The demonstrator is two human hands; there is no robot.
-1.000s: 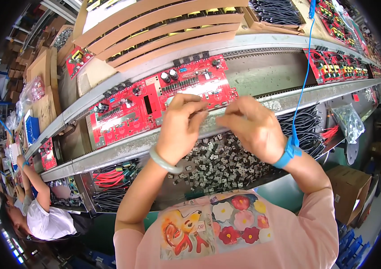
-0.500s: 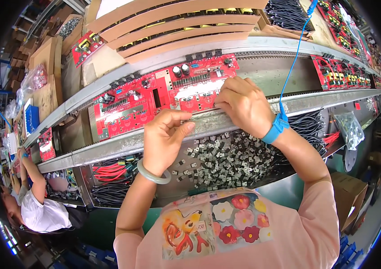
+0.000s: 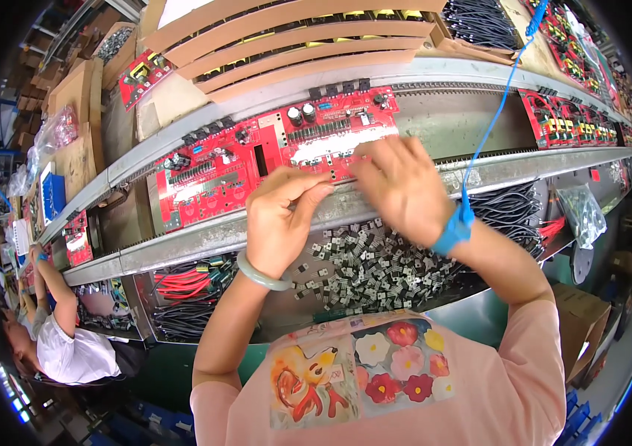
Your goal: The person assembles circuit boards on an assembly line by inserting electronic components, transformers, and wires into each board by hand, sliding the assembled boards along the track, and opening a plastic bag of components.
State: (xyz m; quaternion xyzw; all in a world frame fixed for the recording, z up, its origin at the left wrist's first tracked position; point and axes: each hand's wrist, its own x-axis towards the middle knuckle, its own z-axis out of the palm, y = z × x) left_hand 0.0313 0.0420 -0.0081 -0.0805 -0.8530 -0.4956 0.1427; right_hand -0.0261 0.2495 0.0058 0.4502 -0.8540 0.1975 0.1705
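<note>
left hand [image 3: 279,221] has edged nearer the right hand [image 3: 407,195]; both curled, grip unclear; touch the red board [image 3: 302,153] lightly.

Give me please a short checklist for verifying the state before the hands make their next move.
1. Red board lying between the metal rails: ok.
2. Left hand gripping a part: cannot tell, too small to see.
3. Right hand gripping a part: cannot tell, the fingers are blurred.
4. Small parts available near both hands: ok.
5. Blue wristband worn: ok.
6. Blue cord kept off this board: ok.
</note>
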